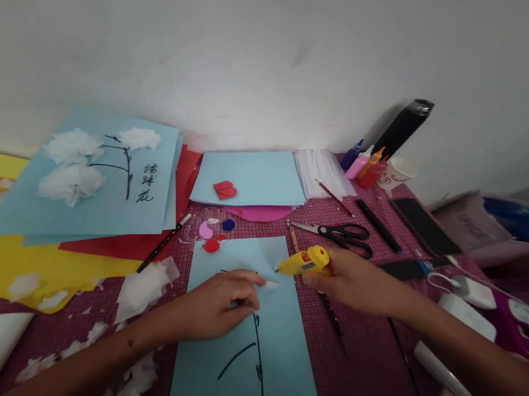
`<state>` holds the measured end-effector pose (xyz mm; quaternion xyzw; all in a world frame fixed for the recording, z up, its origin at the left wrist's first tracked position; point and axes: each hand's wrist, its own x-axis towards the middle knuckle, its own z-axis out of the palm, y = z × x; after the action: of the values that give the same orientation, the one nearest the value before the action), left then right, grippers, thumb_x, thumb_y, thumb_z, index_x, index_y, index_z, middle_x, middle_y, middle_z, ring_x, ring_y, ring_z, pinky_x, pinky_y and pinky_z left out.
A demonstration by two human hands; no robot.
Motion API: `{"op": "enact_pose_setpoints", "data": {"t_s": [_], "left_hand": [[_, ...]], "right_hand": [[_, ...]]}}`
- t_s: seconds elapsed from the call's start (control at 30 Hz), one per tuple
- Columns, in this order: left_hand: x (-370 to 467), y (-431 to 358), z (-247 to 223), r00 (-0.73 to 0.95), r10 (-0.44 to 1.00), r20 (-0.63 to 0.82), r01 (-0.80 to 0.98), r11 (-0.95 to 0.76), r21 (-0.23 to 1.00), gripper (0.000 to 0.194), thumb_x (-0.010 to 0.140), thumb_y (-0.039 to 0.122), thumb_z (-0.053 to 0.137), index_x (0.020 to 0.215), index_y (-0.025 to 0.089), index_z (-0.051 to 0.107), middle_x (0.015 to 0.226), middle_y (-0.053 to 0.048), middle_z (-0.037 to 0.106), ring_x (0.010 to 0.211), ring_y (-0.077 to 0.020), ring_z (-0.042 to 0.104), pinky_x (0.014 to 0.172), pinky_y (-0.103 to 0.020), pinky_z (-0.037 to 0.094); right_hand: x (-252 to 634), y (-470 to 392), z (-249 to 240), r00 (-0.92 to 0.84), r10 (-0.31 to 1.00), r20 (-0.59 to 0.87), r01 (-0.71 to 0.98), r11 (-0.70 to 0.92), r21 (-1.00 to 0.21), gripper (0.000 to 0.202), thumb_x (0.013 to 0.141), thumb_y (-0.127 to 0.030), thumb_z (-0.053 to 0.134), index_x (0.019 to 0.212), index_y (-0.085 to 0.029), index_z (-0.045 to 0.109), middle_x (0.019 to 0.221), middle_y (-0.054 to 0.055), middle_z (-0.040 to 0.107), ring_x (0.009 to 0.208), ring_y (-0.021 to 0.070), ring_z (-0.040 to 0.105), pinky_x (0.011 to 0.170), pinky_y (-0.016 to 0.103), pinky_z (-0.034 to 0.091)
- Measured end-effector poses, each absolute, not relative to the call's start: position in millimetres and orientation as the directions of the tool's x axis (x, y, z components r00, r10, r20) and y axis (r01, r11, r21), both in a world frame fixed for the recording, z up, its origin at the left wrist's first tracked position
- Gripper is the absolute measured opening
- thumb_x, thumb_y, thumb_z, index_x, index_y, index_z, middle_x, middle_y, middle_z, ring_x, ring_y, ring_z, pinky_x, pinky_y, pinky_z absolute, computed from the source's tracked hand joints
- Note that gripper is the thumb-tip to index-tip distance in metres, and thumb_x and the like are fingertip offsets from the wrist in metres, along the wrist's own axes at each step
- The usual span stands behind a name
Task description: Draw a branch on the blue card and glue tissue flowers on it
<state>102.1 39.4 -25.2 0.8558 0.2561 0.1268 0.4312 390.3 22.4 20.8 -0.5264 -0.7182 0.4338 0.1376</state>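
Observation:
My right hand (pixel 340 277) is closed around a yellow glue gun (pixel 304 262), its nozzle pointing left, just above a small piece of white tissue paper (pixel 271 285). My left hand (pixel 221 304) rests over a light blue sheet (pixel 282 377). Its index finger reaches to the white piece, while the thumb is bent and apart from it. Black branch lines (pixel 258 359) are drawn on the sheet, partly hidden by this hand. Left of it lie a stack of white tissue squares (pixel 142 292) and loose tissue pieces (pixel 137 383).
A blue sheet with tissue flowers (pixel 162 140) lies back left. Scissors (pixel 340 233), a black marker (pixel 379 225), a phone (pixel 425 226), paint bottles (pixel 373 173), a paper cup (pixel 399 173) and a black flask (pixel 405 127) stand or lie right. White power adapters (pixel 464 319) and cables sit near my right forearm.

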Motion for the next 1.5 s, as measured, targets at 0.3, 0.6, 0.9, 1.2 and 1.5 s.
{"op": "enact_pose_setpoints", "data": {"t_s": [0.3, 0.6, 0.9, 1.2, 1.5], "left_hand": [[102.5, 61.0, -8.6, 0.71, 0.694, -0.114, 0.387, -0.25, 0.888, 0.009, 0.087, 0.024, 0.061, 0.087, 0.018, 0.068, 0.092, -0.003, 0.065, 0.073, -0.0114, 0.057, 0.064, -0.023, 0.044], [130.9, 89.8, -9.6, 0.629, 0.699, -0.339, 0.479, -0.005, 0.878, 0.02, 0.082, 0.032, 0.063, 0.091, 0.014, 0.066, 0.07, 0.001, 0.062, 0.061, -0.0103, 0.054, 0.057, -0.021, 0.041], [147.5, 105.0, -15.2, 0.673, 0.593, -0.442, 0.608, -0.103, 0.787, 0.024, 0.08, 0.036, 0.062, 0.091, 0.016, 0.069, 0.07, 0.0, 0.064, 0.059, -0.0118, 0.056, 0.052, -0.021, 0.042], [159.8, 102.9, -9.7, 0.684, 0.59, -0.429, 0.657, -0.244, 0.713, 0.023, 0.079, 0.032, 0.058, 0.081, 0.015, 0.073, 0.073, -0.002, 0.068, 0.062, -0.0122, 0.056, 0.054, -0.022, 0.038], [164.7, 99.1, -13.4, 0.637, 0.657, -0.402, 0.69, -0.253, 0.679, 0.016, 0.077, 0.026, 0.056, 0.082, 0.016, 0.068, 0.07, -0.002, 0.069, 0.059, -0.0139, 0.062, 0.05, -0.021, 0.04]], "right_hand": [[410.2, -44.5, 0.7, -0.052, 0.933, -0.357, 0.256, -0.333, -0.908, 0.039, 0.089, -0.056, 0.06, 0.088, -0.018, 0.071, 0.061, 0.0, 0.052, 0.053, 0.0133, 0.045, 0.047, 0.025, 0.032], [402.3, -110.5, -45.2, 0.102, 0.933, -0.345, -0.15, -0.329, -0.932, 0.039, 0.094, -0.052, 0.054, 0.097, -0.016, 0.07, 0.059, -0.001, 0.044, 0.053, 0.0118, 0.036, 0.05, 0.027, 0.024], [402.5, -112.4, -59.2, 0.094, 0.938, -0.335, -0.238, -0.305, -0.922, 0.039, 0.095, -0.05, 0.052, 0.099, -0.015, 0.068, 0.059, -0.002, 0.044, 0.053, 0.012, 0.033, 0.05, 0.03, 0.019], [402.6, -113.5, -59.3, 0.118, 0.937, -0.33, -0.234, -0.297, -0.926, 0.039, 0.095, -0.051, 0.053, 0.096, -0.015, 0.068, 0.059, -0.001, 0.044, 0.053, 0.0119, 0.034, 0.05, 0.029, 0.021], [400.9, -112.7, -57.3, 0.129, 0.934, -0.333, -0.236, -0.297, -0.925, 0.039, 0.093, -0.052, 0.054, 0.095, -0.016, 0.068, 0.059, -0.001, 0.045, 0.054, 0.013, 0.035, 0.05, 0.029, 0.023]]}}
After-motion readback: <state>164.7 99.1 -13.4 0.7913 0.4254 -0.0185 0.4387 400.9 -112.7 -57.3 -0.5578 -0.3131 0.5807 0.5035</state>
